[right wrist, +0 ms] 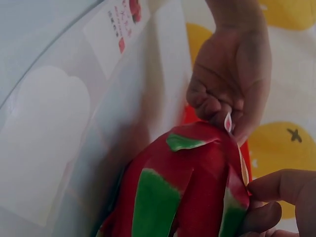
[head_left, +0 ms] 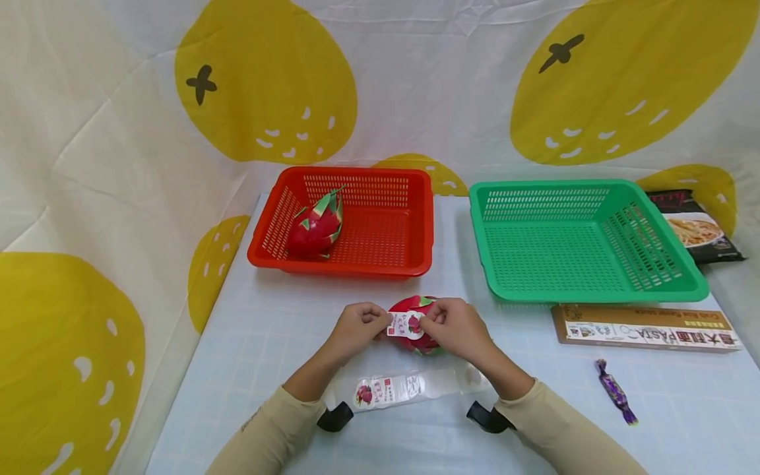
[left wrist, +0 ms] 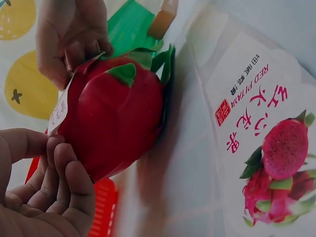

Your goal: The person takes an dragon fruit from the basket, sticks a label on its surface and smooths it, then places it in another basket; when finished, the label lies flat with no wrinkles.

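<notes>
A red dragon fruit (head_left: pixel 405 305) with green-tipped scales lies on the table between the hands. Across its upper side is a white printed sticker (head_left: pixel 399 325) bearing a dragon fruit picture. The left hand (head_left: pixel 356 328) pinches one end of this sticker between thumb and fingers. At the other end, the right hand (head_left: pixel 462 328) pinches it near the picture. In the left wrist view the sticker (left wrist: pixel 59 114) runs along the side of the fruit (left wrist: pixel 118 118). Closer to the person lies a clear backing strip (head_left: pixel 439 384) carrying another such sticker (head_left: pixel 374 392).
A red basket (head_left: pixel 356 269) holding a second dragon fruit (head_left: pixel 317 226) stands at the back left. To its right is a green basket (head_left: pixel 594 293). A pasta box (head_left: pixel 647 328), a black food packet (head_left: pixel 695 224) and a purple wrapped candy (head_left: pixel 617 392) lie on the right.
</notes>
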Demonstrator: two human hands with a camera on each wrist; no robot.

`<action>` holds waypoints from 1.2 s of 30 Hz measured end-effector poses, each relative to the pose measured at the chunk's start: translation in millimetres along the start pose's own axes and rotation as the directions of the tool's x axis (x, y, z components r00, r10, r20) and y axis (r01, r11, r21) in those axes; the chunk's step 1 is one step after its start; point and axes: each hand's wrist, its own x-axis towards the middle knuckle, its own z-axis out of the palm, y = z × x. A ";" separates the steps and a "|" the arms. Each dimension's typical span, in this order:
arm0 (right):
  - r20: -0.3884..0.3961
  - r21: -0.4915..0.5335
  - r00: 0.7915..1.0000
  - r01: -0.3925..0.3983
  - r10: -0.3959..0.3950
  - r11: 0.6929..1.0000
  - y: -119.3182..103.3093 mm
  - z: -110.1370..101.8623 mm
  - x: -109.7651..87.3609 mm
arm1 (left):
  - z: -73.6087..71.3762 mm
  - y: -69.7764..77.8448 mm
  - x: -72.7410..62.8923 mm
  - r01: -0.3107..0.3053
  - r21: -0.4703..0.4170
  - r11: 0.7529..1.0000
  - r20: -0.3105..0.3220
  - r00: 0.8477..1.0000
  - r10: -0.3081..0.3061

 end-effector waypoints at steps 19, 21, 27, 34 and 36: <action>0.050 0.064 0.998 -0.045 0.041 0.997 3.2 -1.3 7.0 | -3.9 0.7 4.5 -0.008 0.035 0.999 0.063 0.998 0.006; 0.047 0.062 0.998 -0.046 0.043 0.997 3.2 -1.2 6.8 | -3.4 -0.7 4.8 -0.019 0.036 0.999 0.060 0.998 0.017; 0.034 0.053 0.999 -0.043 0.041 0.998 3.7 -1.9 7.2 | -0.9 -4.7 6.2 -0.038 -0.035 0.999 0.044 0.998 0.039; -0.003 0.006 0.999 -0.049 0.049 0.999 0.1 0.9 7.9 | 5.5 -5.0 6.4 -0.030 -0.044 0.999 0.025 0.999 0.031; -0.016 -0.037 0.998 -0.057 0.057 0.998 -1.8 2.9 7.6 | 7.9 -3.2 6.3 -0.030 -0.001 1.000 0.015 0.999 0.030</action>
